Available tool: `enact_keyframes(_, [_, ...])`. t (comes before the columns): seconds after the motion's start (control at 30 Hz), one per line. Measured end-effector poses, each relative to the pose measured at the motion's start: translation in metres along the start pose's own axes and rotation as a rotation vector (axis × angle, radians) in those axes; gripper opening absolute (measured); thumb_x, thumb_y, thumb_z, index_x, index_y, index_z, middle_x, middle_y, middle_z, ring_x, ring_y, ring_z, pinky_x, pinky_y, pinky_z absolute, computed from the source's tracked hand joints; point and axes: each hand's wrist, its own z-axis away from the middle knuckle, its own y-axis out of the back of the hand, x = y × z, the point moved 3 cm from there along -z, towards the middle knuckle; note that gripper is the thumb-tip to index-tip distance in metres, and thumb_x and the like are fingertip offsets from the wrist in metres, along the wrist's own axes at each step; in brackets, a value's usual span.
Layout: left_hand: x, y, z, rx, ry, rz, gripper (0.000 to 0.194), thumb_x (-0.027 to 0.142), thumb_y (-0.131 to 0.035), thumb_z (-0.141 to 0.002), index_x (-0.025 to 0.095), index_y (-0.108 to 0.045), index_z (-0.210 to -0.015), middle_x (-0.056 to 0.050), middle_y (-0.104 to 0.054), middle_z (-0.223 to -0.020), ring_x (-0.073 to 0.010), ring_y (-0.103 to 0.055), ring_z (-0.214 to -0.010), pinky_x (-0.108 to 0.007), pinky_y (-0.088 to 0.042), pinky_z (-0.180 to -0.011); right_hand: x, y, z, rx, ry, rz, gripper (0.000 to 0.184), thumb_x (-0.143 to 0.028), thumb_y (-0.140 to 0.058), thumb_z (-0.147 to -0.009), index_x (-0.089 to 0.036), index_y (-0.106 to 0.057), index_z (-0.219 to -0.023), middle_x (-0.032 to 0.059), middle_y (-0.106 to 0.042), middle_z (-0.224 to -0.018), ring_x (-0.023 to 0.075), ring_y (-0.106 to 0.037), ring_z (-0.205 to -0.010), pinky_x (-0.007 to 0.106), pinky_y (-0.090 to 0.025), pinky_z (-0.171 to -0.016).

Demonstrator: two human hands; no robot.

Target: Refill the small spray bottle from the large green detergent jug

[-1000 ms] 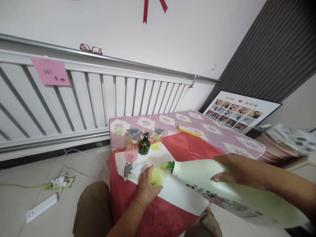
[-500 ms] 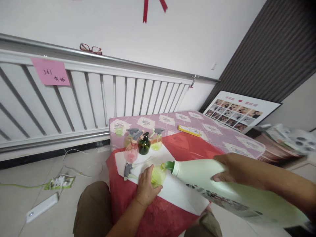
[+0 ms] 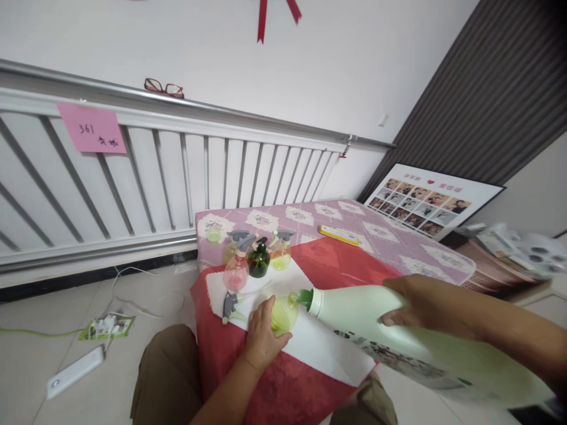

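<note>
I am looking at a small yellow-green bottle [image 3: 286, 314] with its sprayer off, resting on a white sheet [image 3: 330, 348] near the front of the table. The left hand [image 3: 263, 332] is holding it from the left, thumb and fingers spreading around its round body. Right at the bottle's neck, a green spout [image 3: 305, 299] is poking out of a large pale green jug [image 3: 358, 310]; I am not managing to tell whether any liquid is flowing. The right hand [image 3: 407, 301] is gripping the jug from above, thumb pressing on the near side, and the jug is lying tilted almost level, its base pointing away to the right.

Just left of the left hand, a loose spray head [image 3: 230, 306] with a grey trigger is lying on the sheet. Beyond it, a pink spray bottle [image 3: 236, 276], a dark green one [image 3: 259, 261] and a clear one with yellow-green contents [image 3: 280, 258] are standing close together, with another yellowish bottle [image 3: 229, 252] partly hiding behind the pink one. A red cloth [image 3: 345, 260] is spreading under the sheet, over a purple patterned cover [image 3: 381, 230]. Farther back I am seeing a yellow box [image 3: 339, 235] lying on that cover, and past the table, red-framed glasses [image 3: 163, 88] are resting on the pipe above a white radiator [image 3: 261, 171].
</note>
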Motion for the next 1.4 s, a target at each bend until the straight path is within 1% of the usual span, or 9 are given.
enact_keyframes(0.23, [0.0004, 0.001, -0.0001, -0.011, 0.01, 0.003, 0.087, 0.028, -0.068, -0.062, 0.018, -0.029, -0.139, -0.012, -0.045, -0.138, -0.0283, -0.041, -0.128, -0.045, -0.031, -0.108, -0.0079, 0.0039, 0.0025, -0.024, -0.002, 0.008, 0.026, -0.045, -0.06, -0.072, -0.021, -0.061, -0.081, 0.0058, -0.071, -0.087, 0.0253, -0.065, -0.079, 0.031, -0.043, -0.064])
enact_keyframes(0.53, [-0.0004, -0.0005, -0.0003, -0.004, 0.021, 0.007, 0.087, 0.026, -0.068, -0.06, 0.018, -0.03, -0.138, -0.012, -0.045, -0.138, -0.0277, -0.04, -0.128, -0.045, -0.031, -0.108, 0.0009, -0.0006, -0.0017, -0.011, -0.021, 0.008, 0.027, -0.046, -0.062, -0.07, -0.022, -0.062, -0.081, 0.0046, -0.071, -0.086, 0.0247, -0.064, -0.078, 0.03, -0.042, -0.063])
enact_keyframes(0.77, [-0.0012, -0.0008, -0.0002, 0.0, -0.001, 0.006, 0.088, 0.027, -0.068, -0.061, 0.018, -0.029, -0.138, -0.012, -0.045, -0.138, -0.0279, -0.041, -0.128, -0.045, -0.031, -0.108, -0.0025, 0.0014, -0.0007, -0.011, -0.017, -0.01, 0.026, -0.045, -0.062, -0.07, -0.021, -0.062, -0.081, 0.0045, -0.072, -0.086, 0.0247, -0.065, -0.078, 0.03, -0.043, -0.062])
enact_keyframes(1.23, [-0.0007, -0.0004, -0.0009, -0.006, 0.013, 0.002, 0.087, 0.027, -0.068, -0.061, 0.019, -0.029, -0.138, -0.012, -0.046, -0.137, -0.0275, -0.041, -0.128, -0.044, -0.031, -0.108, -0.0034, 0.0021, 0.0005, -0.016, -0.031, -0.001, 0.027, -0.045, -0.061, -0.071, -0.021, -0.062, -0.083, 0.0053, -0.072, -0.088, 0.0249, -0.065, -0.08, 0.031, -0.043, -0.065])
enact_keyframes(1.4, [-0.0016, -0.0011, -0.0007, 0.0, 0.011, 0.001, 0.087, 0.027, -0.068, -0.061, 0.019, -0.029, -0.138, -0.012, -0.045, -0.138, -0.0276, -0.041, -0.128, -0.044, -0.031, -0.108, -0.0036, 0.0016, 0.0008, -0.012, -0.015, 0.002, 0.026, -0.045, -0.061, -0.07, -0.021, -0.062, -0.082, 0.0051, -0.072, -0.087, 0.0249, -0.065, -0.079, 0.031, -0.043, -0.064])
